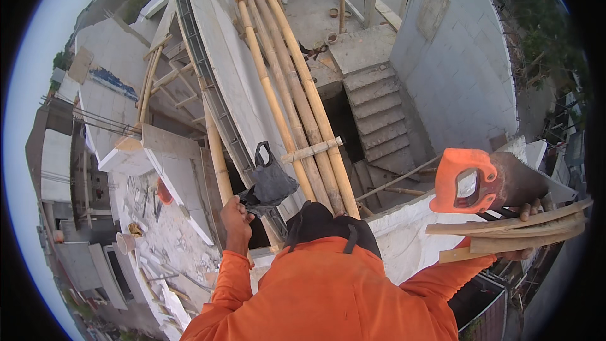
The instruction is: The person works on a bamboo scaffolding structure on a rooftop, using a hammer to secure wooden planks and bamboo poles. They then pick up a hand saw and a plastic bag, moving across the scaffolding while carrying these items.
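Observation:
At the left, my left hand [237, 220] is closed on the edge of a black plastic bag [273, 183], whose loop handle stands up. Out to the right, my right hand [529, 209] wraps round several curved, light wooden strips [527, 235] and a handsaw [514, 180]. The saw's orange handle [442, 180] points left, and its dark, rust-stained blade runs right above the strips. My fingers show over the strips and below them; the palm is hidden.
Bamboo poles [287, 82], tied by short crosspieces [312, 149], run ahead beside a white wall top. Concrete stairs [379, 113] descend beyond a dark opening [344, 120]. A block wall [467, 69] rises at right. Far below at left lies a rubble-strewn floor [170, 240].

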### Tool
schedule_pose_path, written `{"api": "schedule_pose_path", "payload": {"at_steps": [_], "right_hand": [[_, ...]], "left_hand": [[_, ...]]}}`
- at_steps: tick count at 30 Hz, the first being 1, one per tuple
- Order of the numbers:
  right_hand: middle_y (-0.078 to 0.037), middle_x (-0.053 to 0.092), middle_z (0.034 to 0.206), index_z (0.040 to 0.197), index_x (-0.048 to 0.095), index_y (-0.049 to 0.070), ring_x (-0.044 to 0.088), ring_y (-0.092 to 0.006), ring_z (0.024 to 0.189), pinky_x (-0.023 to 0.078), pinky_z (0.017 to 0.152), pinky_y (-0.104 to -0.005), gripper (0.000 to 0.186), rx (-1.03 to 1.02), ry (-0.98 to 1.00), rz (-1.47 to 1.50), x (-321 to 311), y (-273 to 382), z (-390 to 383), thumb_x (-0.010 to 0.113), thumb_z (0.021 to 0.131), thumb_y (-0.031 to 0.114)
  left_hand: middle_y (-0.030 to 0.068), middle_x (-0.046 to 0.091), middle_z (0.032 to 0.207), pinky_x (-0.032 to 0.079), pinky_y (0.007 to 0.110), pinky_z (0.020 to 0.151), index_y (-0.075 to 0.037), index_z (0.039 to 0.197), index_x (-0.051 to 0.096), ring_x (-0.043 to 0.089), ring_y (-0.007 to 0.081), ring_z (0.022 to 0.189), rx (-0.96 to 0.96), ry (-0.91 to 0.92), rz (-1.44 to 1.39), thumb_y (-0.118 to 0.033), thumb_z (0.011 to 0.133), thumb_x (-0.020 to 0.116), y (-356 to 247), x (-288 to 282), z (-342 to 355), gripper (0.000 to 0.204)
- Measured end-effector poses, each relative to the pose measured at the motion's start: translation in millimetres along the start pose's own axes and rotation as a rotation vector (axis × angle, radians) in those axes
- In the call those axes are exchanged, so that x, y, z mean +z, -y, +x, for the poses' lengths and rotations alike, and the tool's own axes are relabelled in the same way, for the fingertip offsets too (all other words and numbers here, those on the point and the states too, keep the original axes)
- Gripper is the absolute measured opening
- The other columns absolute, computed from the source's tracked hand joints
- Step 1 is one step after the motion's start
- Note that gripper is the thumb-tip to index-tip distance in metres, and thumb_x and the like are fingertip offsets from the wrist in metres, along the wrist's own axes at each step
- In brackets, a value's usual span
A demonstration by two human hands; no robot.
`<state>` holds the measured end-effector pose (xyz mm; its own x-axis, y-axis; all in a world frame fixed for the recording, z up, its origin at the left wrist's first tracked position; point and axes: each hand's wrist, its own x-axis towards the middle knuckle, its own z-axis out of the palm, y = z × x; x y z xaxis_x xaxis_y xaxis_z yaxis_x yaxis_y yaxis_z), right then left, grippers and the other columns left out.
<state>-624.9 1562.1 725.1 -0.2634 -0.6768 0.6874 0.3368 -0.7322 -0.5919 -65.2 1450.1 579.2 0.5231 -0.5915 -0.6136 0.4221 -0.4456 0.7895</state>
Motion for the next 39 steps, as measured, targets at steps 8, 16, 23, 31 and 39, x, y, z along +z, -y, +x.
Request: {"api": "schedule_pose_path", "payload": {"at_steps": [8, 16, 23, 31, 39], "right_hand": [[-0.014, 0.031, 0.108, 0.118, 0.026, -0.007, 0.042, -0.0227, 0.105, 0.059, 0.077, -0.0402, 0.069, 0.095, 0.013, 0.041, 3, -6, 46, 0.071, 0.073, 0.020], [-0.017, 0.032, 0.109, 0.129, 0.020, -0.002, 0.043, -0.0256, 0.101, 0.049, 0.086, -0.0416, 0.081, 0.074, -0.021, -0.054, -3, -52, 98, 0.070, 0.070, 0.021], [-0.023, 0.036, 0.109, 0.128, 0.019, -0.013, 0.043, -0.0282, 0.097, 0.042, 0.087, -0.0371, 0.086, -0.186, -0.011, -0.126, 25, -149, 183, 0.060, 0.072, 0.037], [-0.026, 0.038, 0.107, 0.128, 0.025, -0.011, 0.045, -0.0299, 0.092, 0.041, 0.084, -0.0374, 0.082, -0.155, -0.065, -0.055, 40, -221, 251, 0.053, 0.072, 0.042], [-0.018, 0.032, 0.103, 0.131, 0.021, -0.007, 0.043, -0.0258, 0.093, 0.047, 0.078, -0.0305, 0.087, -0.213, -0.160, -0.143, 64, -280, 308, 0.061, 0.071, 0.042]], "left_hand": [[-0.0048, 0.036, 0.051, 0.038, 0.027, 0.041, -0.014, 0.068, 0.048, 0.034, 0.0078, 0.041, -0.019, 0.010, -0.006, -0.022, 0.082, 0.055, -37, 35, 19, 0.017], [-0.0043, 0.037, 0.052, 0.038, 0.031, 0.046, -0.015, 0.066, 0.044, 0.033, 0.0091, 0.040, -0.157, -0.022, 0.061, -0.022, 0.081, 0.056, -49, 80, 87, 0.020], [-0.0030, 0.038, 0.054, 0.039, 0.029, 0.041, -0.012, 0.066, 0.048, 0.036, 0.0098, 0.043, -0.205, -0.041, 0.004, -0.019, 0.080, 0.055, -89, 113, 144, 0.017], [-0.0034, 0.038, 0.055, 0.040, 0.029, 0.042, -0.012, 0.064, 0.046, 0.037, 0.0092, 0.044, -0.091, 0.087, 0.070, -0.019, 0.079, 0.056, -171, 159, 181, 0.019], [-0.0036, 0.037, 0.055, 0.040, 0.028, 0.042, -0.012, 0.064, 0.045, 0.036, 0.0087, 0.044, 0.065, 0.147, 0.076, -0.016, 0.079, 0.056, -264, 231, 233, 0.019]]}}
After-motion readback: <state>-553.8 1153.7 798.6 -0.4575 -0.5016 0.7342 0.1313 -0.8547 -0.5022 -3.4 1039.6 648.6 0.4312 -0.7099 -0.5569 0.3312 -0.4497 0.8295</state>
